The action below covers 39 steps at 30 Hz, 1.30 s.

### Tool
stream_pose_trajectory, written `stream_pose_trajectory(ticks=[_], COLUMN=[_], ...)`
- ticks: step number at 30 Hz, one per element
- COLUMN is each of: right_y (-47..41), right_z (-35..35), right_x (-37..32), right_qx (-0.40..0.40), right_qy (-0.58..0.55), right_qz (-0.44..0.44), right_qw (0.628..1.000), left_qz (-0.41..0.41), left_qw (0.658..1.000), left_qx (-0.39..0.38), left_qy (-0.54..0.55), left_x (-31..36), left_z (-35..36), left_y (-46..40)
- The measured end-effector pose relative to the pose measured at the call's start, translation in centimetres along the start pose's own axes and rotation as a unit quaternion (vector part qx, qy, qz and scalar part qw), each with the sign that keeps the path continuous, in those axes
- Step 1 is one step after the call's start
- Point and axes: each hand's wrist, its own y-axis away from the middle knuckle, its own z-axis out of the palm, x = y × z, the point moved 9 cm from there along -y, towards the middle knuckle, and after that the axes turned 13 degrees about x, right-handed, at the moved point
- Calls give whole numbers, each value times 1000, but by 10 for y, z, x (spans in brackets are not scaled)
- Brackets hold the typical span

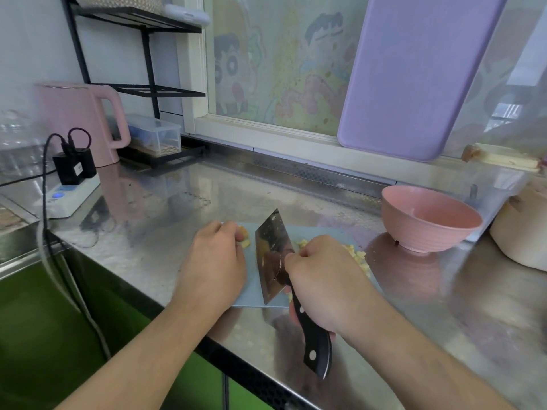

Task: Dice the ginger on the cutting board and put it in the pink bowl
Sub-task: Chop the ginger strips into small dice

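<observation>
A pale blue cutting board (251, 294) lies on the steel counter, mostly under my hands. My left hand (214, 261) holds a small piece of ginger (244, 236) down on the board with curled fingers. My right hand (322, 279) grips the black handle of a cleaver (272, 255), whose wide blade stands on the board just right of that piece. Diced ginger (356, 257) lies in a heap on the board's right side, partly hidden by my right hand. The pink bowl (429, 221) stands empty on the counter to the right of the board.
A pink kettle (80, 122), a power strip (69, 196) with black plugs and a black rack (148, 90) fill the back left. A purple board (414, 75) leans on the window. A beige pot (524, 229) sits right of the bowl. The counter's front edge (183, 329) runs diagonally.
</observation>
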Motion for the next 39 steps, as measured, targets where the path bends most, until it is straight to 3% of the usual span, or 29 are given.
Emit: stream_pose_trajectory(ticks=[12, 18, 22, 27, 33, 39], right_y=[-15, -10, -4, -19, -27, -26], right_z=[-33, -31, -13, -27, -38, -39], right_x=[26, 15, 6, 16, 30, 26], right_qx=[-9, -20, -26, 18, -22, -4], right_qy=[-24, -24, 53, 97, -3, -62], right_qz=[84, 43, -33, -41, 30, 29], right_qw=[996, 999, 998, 994, 999, 998], left_qz=[63, 35, 29, 34, 57, 139], left_qw=[997, 998, 998, 998, 996, 982], left_qx=[-33, -18, -17, -34, -30, -60], left_qy=[24, 45, 53, 50, 58, 110], left_x=[8, 8, 10, 10, 14, 34], left_z=[6, 1, -1, 0, -2, -4], left_y=[4, 2, 1, 4, 6, 14])
